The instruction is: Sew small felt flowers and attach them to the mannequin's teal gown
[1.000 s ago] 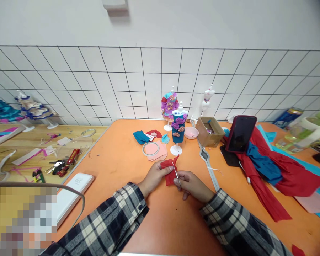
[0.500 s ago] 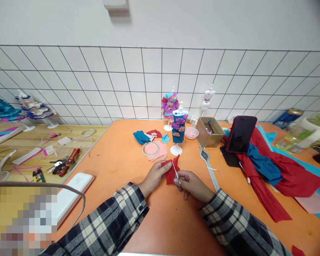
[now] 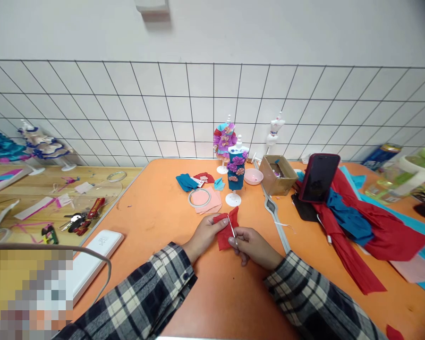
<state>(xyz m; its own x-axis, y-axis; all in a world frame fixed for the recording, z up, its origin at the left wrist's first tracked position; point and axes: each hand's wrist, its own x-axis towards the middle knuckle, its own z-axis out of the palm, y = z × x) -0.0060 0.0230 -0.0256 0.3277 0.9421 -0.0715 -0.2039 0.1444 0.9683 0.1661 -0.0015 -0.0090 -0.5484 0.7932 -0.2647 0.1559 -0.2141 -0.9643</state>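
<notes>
Near the middle of the orange table, my left hand pinches the left edge of a piece of red cloth. My right hand is closed on small metal scissors, whose blades point up and left and lie against the cloth. Just beyond stands a small mannequin in a blue dress with purple flowers. Left of it, a round hoop rests on pink cloth.
A cardboard box, a pink bowl and an upright phone stand beyond my right hand. Red and blue fabric covers the right side. A white power bank lies at the left.
The scissors' blades look more closed and steeper against the red cloth. The cloth has shifted slightly, its lower edge a little lower. My hands have barely moved.
</notes>
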